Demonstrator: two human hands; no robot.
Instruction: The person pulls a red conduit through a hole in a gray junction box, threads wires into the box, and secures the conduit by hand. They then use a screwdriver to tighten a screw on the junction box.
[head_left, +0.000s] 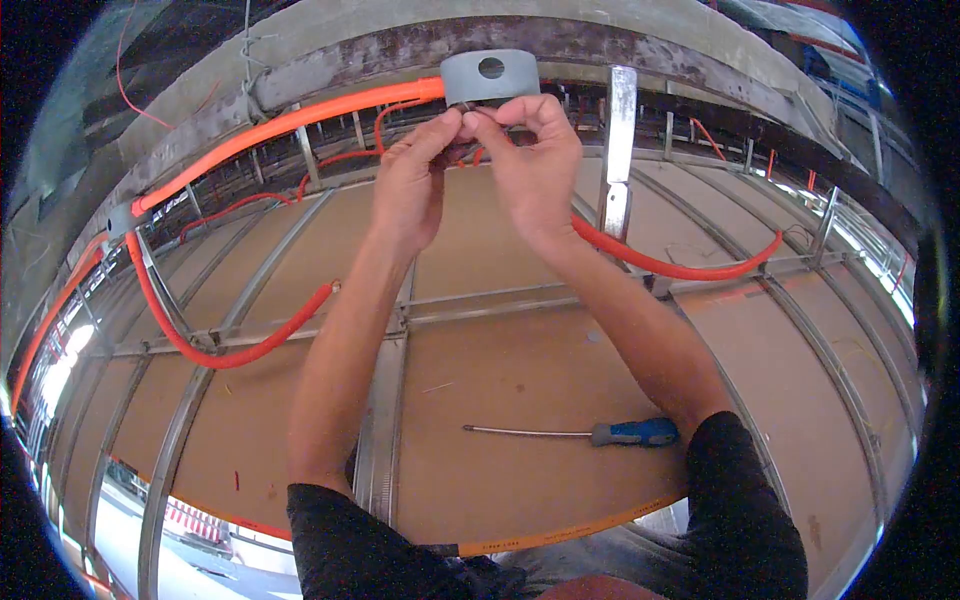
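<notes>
A grey round junction box (491, 78) with a hole in its side is fixed under a dark beam. Just below it, my left hand (412, 172) and my right hand (538, 165) meet at the fingertips. Both are closed in a pinch, thumbs and forefingers together, around something small and dark that I cannot make out. An orange conduit (290, 124) enters the box from the left. Behind my right wrist, a red-orange flexible conduit (680, 268) curves away to the right.
A screwdriver (630, 432) with a blue handle lies on the brown board (520, 380) near my right elbow. Metal channels (385, 430) cross the boards. Another conduit (240, 355) hangs at left from a small grey box (122, 218). A metal strap (619, 150) hangs at right.
</notes>
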